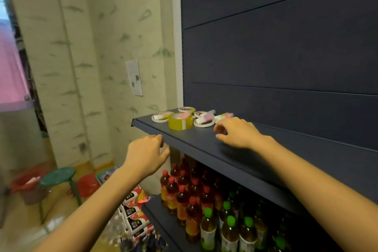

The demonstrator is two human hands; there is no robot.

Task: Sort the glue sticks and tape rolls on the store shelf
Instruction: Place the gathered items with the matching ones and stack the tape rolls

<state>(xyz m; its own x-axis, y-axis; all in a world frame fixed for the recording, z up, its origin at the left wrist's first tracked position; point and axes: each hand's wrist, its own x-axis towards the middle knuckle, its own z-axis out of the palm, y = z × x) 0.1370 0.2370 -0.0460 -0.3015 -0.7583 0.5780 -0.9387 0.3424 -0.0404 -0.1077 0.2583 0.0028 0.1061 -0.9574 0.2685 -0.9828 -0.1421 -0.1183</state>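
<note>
Yellow tape roll [180, 121], white tape rolls [204, 123], glue sticks [224, 116]: shelf [194, 139], far left. My right grip [237, 132] near them, left grip [146, 154] at shelf edge; both loose, holding nothing.

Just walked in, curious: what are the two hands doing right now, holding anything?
Left hand: open, loosely curled, empty, at the edge of the shelf.
Right hand: open, loosely curled, empty, near a white tape roll.
</note>
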